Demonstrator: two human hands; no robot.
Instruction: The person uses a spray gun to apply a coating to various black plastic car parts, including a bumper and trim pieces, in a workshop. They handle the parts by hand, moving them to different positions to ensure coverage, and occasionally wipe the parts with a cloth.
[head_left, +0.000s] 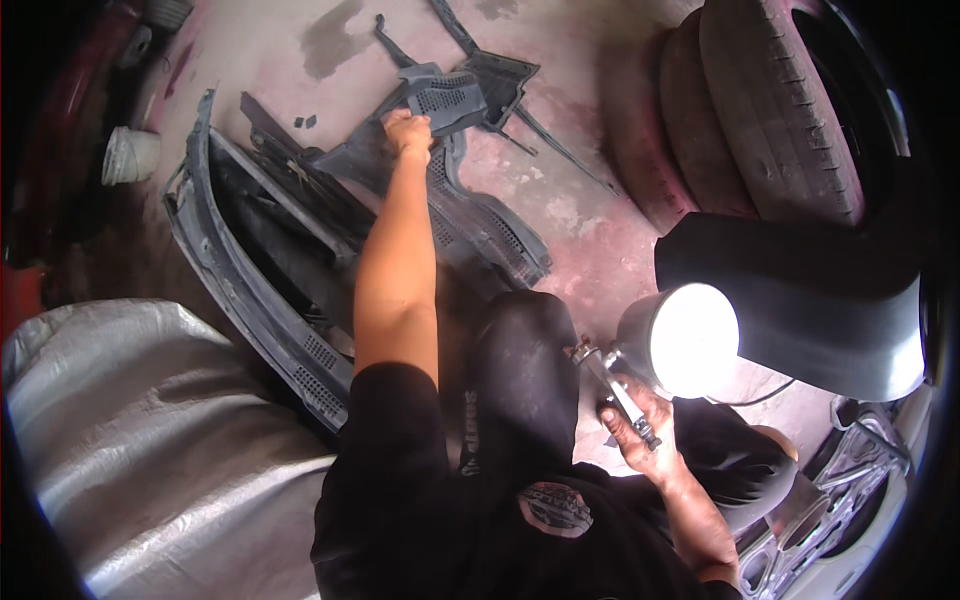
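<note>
My left hand is stretched far forward, its fingers closed on the edge of a dark grey plastic car trim panel with a mesh of small holes. Close to my body, my right hand grips a metal spray gun topped by a round cup with a bright white lid. The gun's nozzle end points toward the upper left. Beneath the held panel lies another perforated trim strip. A long curved black cowl piece rests on the floor left of my arm.
Several worn tires stand at the upper right, with a black curved panel in front. A silvery cover sheet drapes at the lower left. A whitish bucket stands at the far left. Thin dark trim pieces lie at the top.
</note>
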